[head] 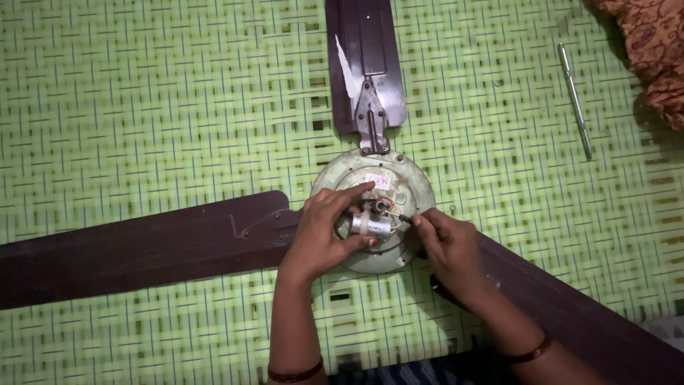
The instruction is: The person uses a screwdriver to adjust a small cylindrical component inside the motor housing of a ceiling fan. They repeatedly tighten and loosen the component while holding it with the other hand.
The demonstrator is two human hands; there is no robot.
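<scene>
Capacitor [371, 225], small silver cylinder, on fan motor [410, 178]

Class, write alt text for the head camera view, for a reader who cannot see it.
Two hands work at the hub of a ceiling fan lying on a green woven mat: the left hand holds a small silver cylinder, the right hand a thin tool. A metal rod lies apart.

fan blades [135, 246] cut off by frame edges, patterned cloth [652, 50] cropped
</scene>
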